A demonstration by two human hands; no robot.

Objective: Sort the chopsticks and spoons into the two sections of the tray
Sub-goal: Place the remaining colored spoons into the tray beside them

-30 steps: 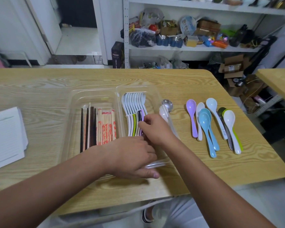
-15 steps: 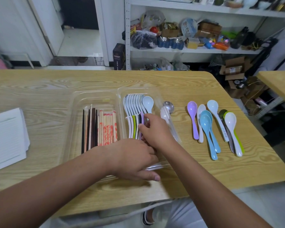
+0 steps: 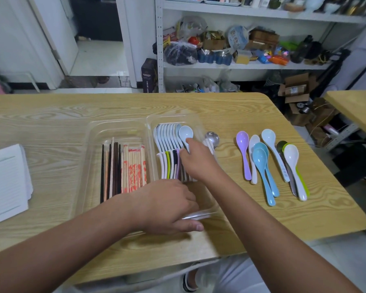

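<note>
A clear two-section tray [image 3: 118, 125] lies on the wooden table. Its left section holds dark and pale chopsticks [image 3: 123, 168] lying side by side. Its right section holds a row of spoons [image 3: 167, 149] standing on edge. My right hand [image 3: 199, 161] is over that section, fingers closed on the handle of a pale blue spoon [image 3: 185, 133] whose bowl lies flat against the row. My left hand [image 3: 167, 206] grips the tray's near edge. Several loose spoons [image 3: 262, 163], purple, white, blue and green, lie on the table to the right of the tray.
A metal spoon [image 3: 212, 137] and white handles rest just outside the tray's right wall. A stack of white sheets [image 3: 6, 182] sits at the left. A second table [image 3: 355, 108] stands at the far right, cluttered shelves [image 3: 241, 51] behind.
A pale blue spoon now lies with its bowl up beside the row in the right section, my right hand on its handle. My left hand has stayed on the tray's edge.
</note>
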